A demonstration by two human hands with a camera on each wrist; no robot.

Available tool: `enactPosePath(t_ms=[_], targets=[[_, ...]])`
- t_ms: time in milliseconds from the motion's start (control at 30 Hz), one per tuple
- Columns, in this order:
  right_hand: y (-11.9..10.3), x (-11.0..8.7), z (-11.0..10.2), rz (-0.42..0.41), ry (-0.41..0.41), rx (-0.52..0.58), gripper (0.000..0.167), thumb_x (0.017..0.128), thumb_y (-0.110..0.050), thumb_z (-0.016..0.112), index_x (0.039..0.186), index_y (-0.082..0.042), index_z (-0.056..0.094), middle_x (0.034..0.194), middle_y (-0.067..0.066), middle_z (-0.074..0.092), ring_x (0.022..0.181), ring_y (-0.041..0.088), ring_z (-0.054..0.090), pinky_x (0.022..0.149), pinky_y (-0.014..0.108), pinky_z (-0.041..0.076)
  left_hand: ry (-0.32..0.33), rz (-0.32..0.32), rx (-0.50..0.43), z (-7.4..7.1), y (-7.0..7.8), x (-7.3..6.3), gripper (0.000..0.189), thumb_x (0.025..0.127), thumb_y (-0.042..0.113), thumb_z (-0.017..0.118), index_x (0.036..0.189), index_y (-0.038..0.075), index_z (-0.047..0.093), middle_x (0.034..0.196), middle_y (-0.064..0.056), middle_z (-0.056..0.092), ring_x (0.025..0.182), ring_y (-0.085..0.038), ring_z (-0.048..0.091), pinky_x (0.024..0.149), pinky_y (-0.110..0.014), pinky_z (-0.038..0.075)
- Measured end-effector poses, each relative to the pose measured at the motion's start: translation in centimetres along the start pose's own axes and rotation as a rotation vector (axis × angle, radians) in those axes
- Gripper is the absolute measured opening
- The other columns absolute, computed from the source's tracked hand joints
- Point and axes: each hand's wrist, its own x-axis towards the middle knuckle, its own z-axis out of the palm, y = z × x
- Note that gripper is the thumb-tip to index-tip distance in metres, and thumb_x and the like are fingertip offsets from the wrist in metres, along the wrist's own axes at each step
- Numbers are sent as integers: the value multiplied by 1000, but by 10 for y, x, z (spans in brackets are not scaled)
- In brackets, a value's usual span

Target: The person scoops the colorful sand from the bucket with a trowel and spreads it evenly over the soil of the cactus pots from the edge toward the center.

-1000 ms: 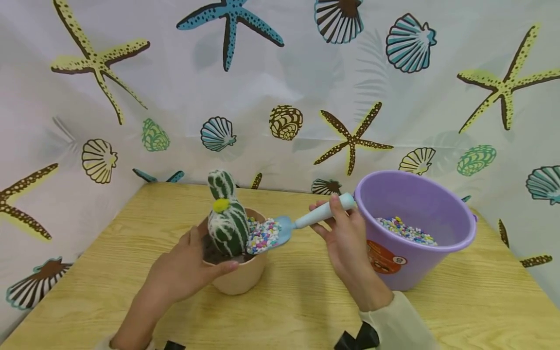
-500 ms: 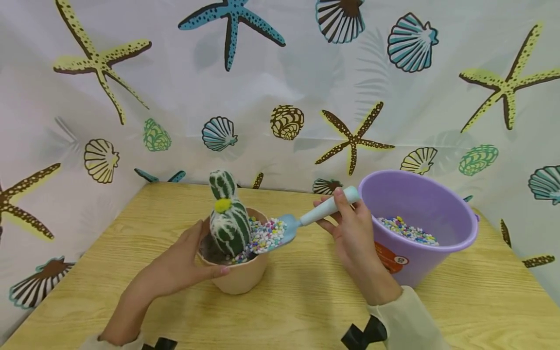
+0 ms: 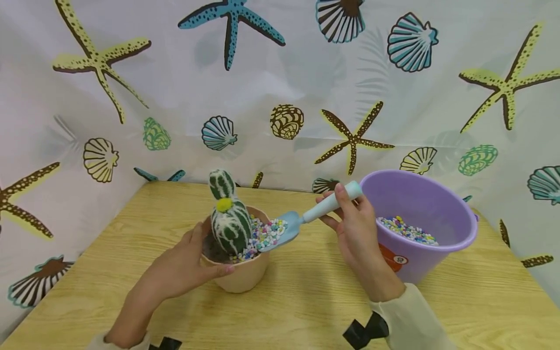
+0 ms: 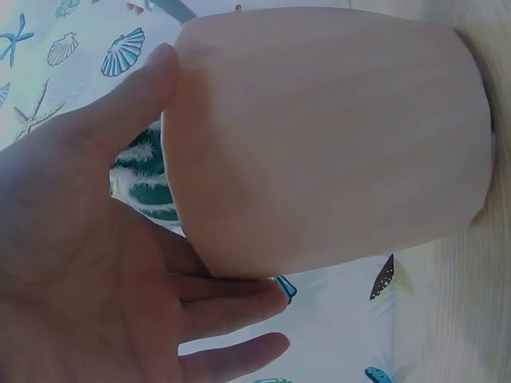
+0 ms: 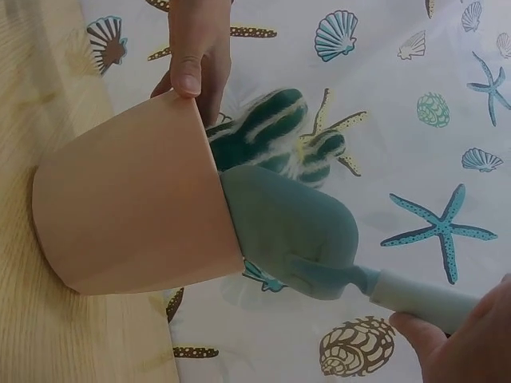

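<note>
The left hand (image 3: 175, 265) covers part of the pot (image 3: 247, 275); right of the pot, the wrist of the right hand (image 3: 356, 231) masks some of the label (image 3: 391, 256) on the purple bucket (image 3: 417, 197), its print too small to read. In the left wrist view, the cactus (image 4: 152, 191) beyond the pot is mostly hidden.

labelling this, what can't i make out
Head view: floor of the purple bucket, under pebbles; orange label, partly behind right hand, details too small.
Left wrist view: most of the cactus, behind pot and left hand.
Right wrist view: pebbles, behind the trowel blade; right hand, cut off by right edge.
</note>
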Motion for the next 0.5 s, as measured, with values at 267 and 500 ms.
enactPosePath(t_ms=[267,500], targets=[[-3,1,2,-22,3,-26,12,99,-21,50,99,-8,50,87,-1,60,86,13,68,77,34,58,6,59,-64,-3,-4,-1,111,82,63,61,152,-2,5,154,-29,17,137,-51,24,99,-65,35],[1,0,5,-72,21,-47,10,98,-17,52,101,-7,51,89,0,60,85,12,67,77,35,58,14,58,-70,-1,-4,-1,109,82,62,61,152,-2,7,152,-30,19,136,-50,26,99,-65,35]])
